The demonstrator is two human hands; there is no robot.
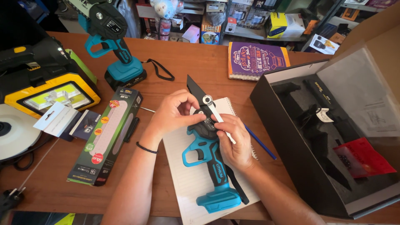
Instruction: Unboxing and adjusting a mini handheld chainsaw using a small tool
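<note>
A teal and black cordless mini saw (pixel 207 160) lies on a white lined notebook (pixel 189 183) in the middle of the brown table. Its black guard tip (pixel 193 88) points away from me. My left hand (pixel 173 113) grips the black head of the saw from the left. My right hand (pixel 234 139) holds a flat silver wrench (pixel 213 109) whose ring end sits on the saw head. A black bracelet is on my left wrist.
A second teal saw (pixel 111 46) stands at the back left. A yellow work light (pixel 50 93) and a long green-black box (pixel 109 135) lie left. An open black carton (pixel 321 133) fills the right. A purple notebook (pixel 256 60) and a blue pen (pixel 260 142) lie nearby.
</note>
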